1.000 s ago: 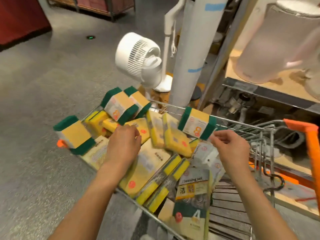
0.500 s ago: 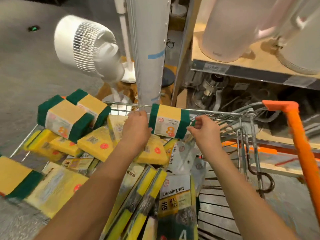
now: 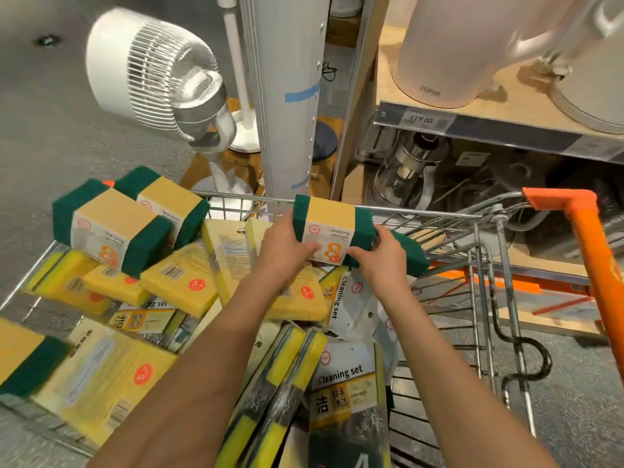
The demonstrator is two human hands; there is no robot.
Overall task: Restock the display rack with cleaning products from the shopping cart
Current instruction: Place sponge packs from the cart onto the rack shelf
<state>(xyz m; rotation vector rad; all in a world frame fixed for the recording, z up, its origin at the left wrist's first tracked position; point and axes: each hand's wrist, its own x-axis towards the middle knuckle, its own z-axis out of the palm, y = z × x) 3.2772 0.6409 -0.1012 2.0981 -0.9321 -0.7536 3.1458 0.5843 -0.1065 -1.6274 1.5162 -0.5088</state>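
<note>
Nearest in the shopping cart, loose cleaning set packs and yellow sponges lie heaped, and a dragged forearm could tip them. Above the heap, at the cart's far rim, the left hand and right hand grip the banded cleaning sponge pack by its ends. Beyond the cart stands a fan, and the rim could likely catch the pack.

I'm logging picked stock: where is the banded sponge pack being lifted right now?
In the head view, the sponge pack sits centre frame, gripped between the left hand and right hand, at the cart's far rim.
</note>
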